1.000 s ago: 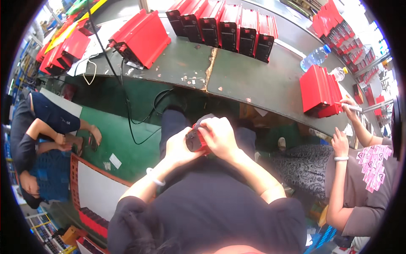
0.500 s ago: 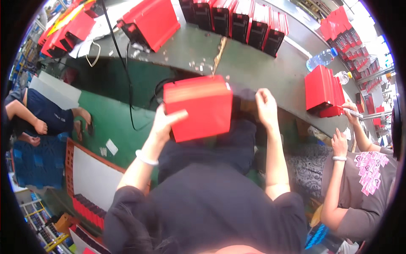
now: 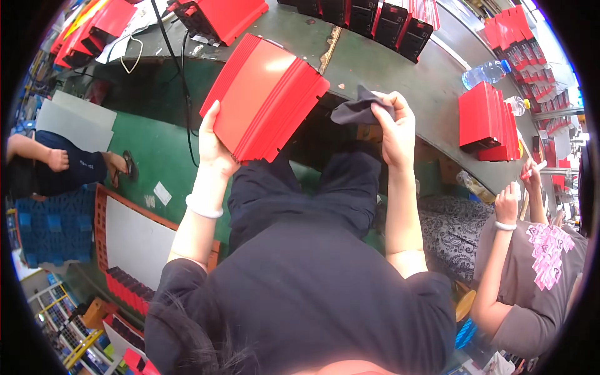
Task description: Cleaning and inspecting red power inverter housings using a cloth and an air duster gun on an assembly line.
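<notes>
My left hand (image 3: 217, 140) grips a red ribbed metal casing (image 3: 262, 97) by its lower left edge. The casing is tilted, its upper end reaching over the near edge of the workbench. Off to its right, apart from it, my right hand (image 3: 395, 125) pinches a dark grey cloth (image 3: 356, 111) between thumb and fingers. The cloth hangs crumpled toward the casing.
Several red and black units stand in a row (image 3: 375, 22) on the grey workbench (image 3: 375, 72). Another red unit (image 3: 222, 19) stands at the back left. A water bottle (image 3: 486, 75) and a red stack (image 3: 484, 119) are near a co-worker (image 3: 519, 269) at right. Black cables (image 3: 185, 94) hang left.
The red casing has turned and tilted, shifting slightly up and left in my left hand. The cloth in my right hand now shows clearly, raised beside the casing. The co-worker's hands have moved off the red stack.
</notes>
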A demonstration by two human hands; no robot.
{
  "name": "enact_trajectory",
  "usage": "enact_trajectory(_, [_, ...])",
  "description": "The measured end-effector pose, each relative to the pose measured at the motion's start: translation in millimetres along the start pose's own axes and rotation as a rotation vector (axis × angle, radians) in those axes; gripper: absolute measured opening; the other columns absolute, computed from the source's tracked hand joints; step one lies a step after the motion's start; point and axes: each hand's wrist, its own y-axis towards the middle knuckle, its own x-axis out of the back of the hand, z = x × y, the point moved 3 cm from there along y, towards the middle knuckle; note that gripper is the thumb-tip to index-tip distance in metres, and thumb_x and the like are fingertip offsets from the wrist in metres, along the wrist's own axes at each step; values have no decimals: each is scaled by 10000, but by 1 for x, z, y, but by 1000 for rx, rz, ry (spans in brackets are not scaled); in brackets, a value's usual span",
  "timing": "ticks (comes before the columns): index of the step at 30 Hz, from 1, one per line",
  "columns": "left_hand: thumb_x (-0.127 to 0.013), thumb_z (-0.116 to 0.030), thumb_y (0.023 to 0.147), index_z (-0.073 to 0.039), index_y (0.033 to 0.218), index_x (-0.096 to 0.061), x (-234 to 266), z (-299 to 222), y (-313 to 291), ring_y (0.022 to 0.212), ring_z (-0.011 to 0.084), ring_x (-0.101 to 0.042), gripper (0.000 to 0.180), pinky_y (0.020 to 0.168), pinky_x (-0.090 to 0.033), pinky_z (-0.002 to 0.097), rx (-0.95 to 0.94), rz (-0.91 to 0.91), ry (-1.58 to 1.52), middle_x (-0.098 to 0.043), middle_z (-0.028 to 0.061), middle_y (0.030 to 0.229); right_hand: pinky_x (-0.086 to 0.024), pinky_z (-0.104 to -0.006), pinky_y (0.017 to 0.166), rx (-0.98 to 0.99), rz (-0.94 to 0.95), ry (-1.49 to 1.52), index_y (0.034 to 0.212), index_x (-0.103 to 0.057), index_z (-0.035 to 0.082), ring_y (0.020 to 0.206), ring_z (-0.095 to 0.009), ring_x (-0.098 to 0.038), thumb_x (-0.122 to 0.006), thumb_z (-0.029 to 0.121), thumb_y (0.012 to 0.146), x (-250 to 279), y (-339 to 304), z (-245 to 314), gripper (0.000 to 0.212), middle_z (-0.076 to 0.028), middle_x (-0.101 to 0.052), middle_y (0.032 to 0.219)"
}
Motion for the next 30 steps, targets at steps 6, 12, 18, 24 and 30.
enact_trajectory(6, [-550,-386,878,-47,1251,-499,2,-5,0,1084,281,-566,506,929,-467,446,-6,-40,-5,-564,114,1225,-384,-181,752,402,-114,-342,860,-481,41,819,-51,-459,-606,-21,844,-52,9,30,140,15,-483,842])
enact_trajectory(12, [-574,-363,868,-47,1215,-521,0,-14,-3,1074,275,-572,472,912,-479,446,-60,-57,-17,-583,110,1185,-459,-354,736,605,-88,-956,892,-554,53,832,-294,-620,-636,50,755,-92,8,25,160,-86,-626,815])
enact_trajectory(18, [-623,-340,833,-49,1172,-544,6,-39,-17,1044,274,-583,454,887,-495,446,-112,-116,-18,-603,103,1133,-353,-374,909,971,37,-1253,898,-599,96,1046,-210,-565,-663,62,688,-118,-1,17,222,-28,-663,995])
enact_trajectory(24, [-617,-338,835,-66,1165,-556,18,-54,-37,1061,268,-574,432,899,-477,454,-280,-240,36,-600,89,1146,-368,-322,821,1133,263,-1367,901,-617,133,979,-146,-566,-627,56,722,-147,-21,-3,195,55,-655,1000])
enact_trajectory(30, [-594,-360,844,-79,1167,-557,27,-65,-45,1053,268,-572,430,901,-459,473,-343,-260,-16,-600,80,1150,-369,-329,715,996,355,-1058,918,-612,123,816,-166,-546,-613,41,653,-186,-38,-17,277,34,-649,925])
